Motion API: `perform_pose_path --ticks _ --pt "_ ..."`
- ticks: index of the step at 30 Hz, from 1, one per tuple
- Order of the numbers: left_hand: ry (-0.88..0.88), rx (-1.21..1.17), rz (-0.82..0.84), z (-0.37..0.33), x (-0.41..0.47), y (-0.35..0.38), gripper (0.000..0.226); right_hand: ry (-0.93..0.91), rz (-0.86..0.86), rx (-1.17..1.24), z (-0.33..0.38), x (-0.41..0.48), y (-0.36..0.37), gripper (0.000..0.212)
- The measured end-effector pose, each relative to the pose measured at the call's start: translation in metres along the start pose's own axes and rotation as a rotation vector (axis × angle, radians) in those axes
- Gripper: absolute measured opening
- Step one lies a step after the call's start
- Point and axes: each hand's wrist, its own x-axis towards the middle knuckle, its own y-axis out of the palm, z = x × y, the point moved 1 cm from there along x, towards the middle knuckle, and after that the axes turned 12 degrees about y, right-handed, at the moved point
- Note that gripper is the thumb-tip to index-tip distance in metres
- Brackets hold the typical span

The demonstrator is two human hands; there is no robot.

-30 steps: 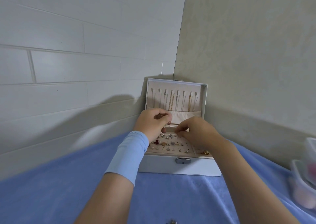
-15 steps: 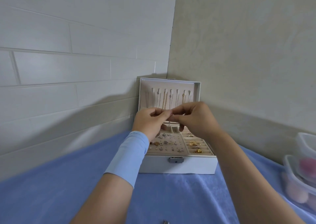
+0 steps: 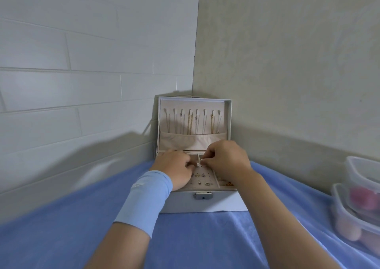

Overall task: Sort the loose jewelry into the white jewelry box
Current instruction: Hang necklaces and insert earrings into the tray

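Fingers of our left hand (image 3: 174,169) and right hand (image 3: 226,159) curled narrow over the white jewelry box (image 3: 222,204) mid-frame, holding we couldn't tell what; slow, steady placing seemed wisest.

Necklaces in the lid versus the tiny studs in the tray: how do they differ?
The necklaces are long thin chains; the studs are tiny specks. The necklaces hang in a row inside the upright lid, lower ends tucked into its pocket; the studs sit spread over the flat tray. No hand covers the necklaces; the left hand and right hand cover part of the studs' tray. Both are stored in the white jewelry box.
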Motion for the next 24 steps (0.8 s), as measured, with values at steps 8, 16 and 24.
perform_pose_path --ticks 8,16,24 --pt "0.017 -0.005 -0.021 0.0 0.0 0.002 0.026 -0.052 -0.045 -0.099 0.002 -0.001 0.001 0.012" --pt "0.026 -0.001 -0.049 0.0 0.0 0.004 0.027 -0.093 0.008 -0.123 0.003 -0.001 -0.001 0.009" --pt "0.041 -0.014 -0.084 0.001 0.001 0.005 0.026 -0.061 0.074 -0.104 0.005 -0.002 -0.008 0.018"
